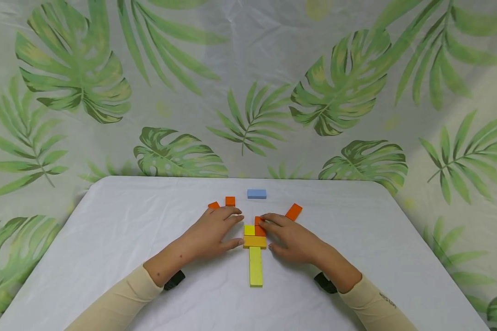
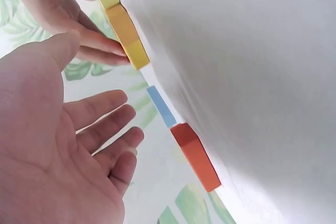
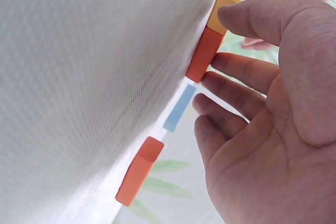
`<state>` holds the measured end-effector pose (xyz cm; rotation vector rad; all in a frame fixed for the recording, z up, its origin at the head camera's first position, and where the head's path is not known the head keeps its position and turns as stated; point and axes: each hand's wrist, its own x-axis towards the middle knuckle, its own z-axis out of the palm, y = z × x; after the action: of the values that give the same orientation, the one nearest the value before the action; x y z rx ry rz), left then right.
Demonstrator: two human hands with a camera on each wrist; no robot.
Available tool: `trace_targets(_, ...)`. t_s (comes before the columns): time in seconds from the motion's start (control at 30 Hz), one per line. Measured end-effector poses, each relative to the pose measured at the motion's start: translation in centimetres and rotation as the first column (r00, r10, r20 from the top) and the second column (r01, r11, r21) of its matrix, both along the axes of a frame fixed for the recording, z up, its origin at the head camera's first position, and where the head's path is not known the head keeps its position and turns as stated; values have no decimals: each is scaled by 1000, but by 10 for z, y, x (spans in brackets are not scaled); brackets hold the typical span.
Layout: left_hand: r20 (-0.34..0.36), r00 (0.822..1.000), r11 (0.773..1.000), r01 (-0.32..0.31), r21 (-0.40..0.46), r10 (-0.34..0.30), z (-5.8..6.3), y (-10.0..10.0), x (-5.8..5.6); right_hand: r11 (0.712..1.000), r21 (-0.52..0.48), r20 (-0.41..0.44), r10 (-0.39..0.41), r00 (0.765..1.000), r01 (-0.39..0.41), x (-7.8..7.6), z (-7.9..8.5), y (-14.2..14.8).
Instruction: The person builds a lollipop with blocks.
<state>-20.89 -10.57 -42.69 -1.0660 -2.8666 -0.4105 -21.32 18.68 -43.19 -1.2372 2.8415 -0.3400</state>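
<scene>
A figure of flat blocks lies mid-table: a long yellow-green block (image 1: pixel 256 269) upright in the head view, an orange-yellow block (image 1: pixel 255 241) across its top, then a small yellow block (image 1: pixel 249 230) beside a red-orange block (image 1: pixel 260 231). My right hand (image 1: pixel 291 236) touches the red-orange block's outer side with loosely bent fingertips; its thumb is near the orange-yellow block. On the other side, my left hand (image 1: pixel 212 232) holds nothing, its fingers spread and relaxed. Its thumb tip reaches the left end of the orange-yellow block.
A blue block (image 1: pixel 257 194) lies behind the figure. Two orange blocks (image 1: pixel 230 201) are just past my left fingers, one partly covered by that hand. Another orange block (image 1: pixel 294 211) lies slanted behind my right hand. A leaf-patterned curtain (image 1: pixel 248 115) hangs beyond the white tabletop (image 1: pixel 149 197).
</scene>
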Motion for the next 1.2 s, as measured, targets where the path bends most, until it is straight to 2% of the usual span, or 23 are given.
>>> trace_targets(0.47,-37,992,992,-116,42,118,-4,-11,-20,1000,2,22,-12,1000,12,1,0,-2)
trace_targets(0.7,25,987,987,-158,37,158,-5,-14,-27,1000,6,20,-14,1000,14,0,-1,-2)
trace_targets(1.2,92,983,987,-159,-23,160,-10,-16,-34,1000,3,23,-5,1000,5,0,0,-2)
